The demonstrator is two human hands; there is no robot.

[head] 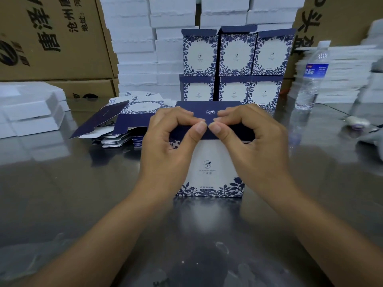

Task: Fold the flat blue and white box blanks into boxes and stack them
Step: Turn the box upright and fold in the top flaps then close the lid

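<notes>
steel table [62,193] gleams before white foam stacks [134,48] and brown cartons [51,38].

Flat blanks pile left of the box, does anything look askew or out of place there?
Yes. The flat blanks are fanned out unevenly, and the top one's dark blue flap juts out at an angle instead of lying flat.

Box [209,168]: white face, navy leaf border at the base, small navy emblem; lid solid navy with a white emblem.
Stacked boxes [236,56]: white panels framed in navy foliage, navy tops.
Blanks [124,121]: navy and white, same foliage.
Rear stacks [134,48]: plain white.
Cartons [51,38]: brown, black characters.
Bottle [313,75]: clear, blue label.
Worktop [62,193]: grey.
</notes>
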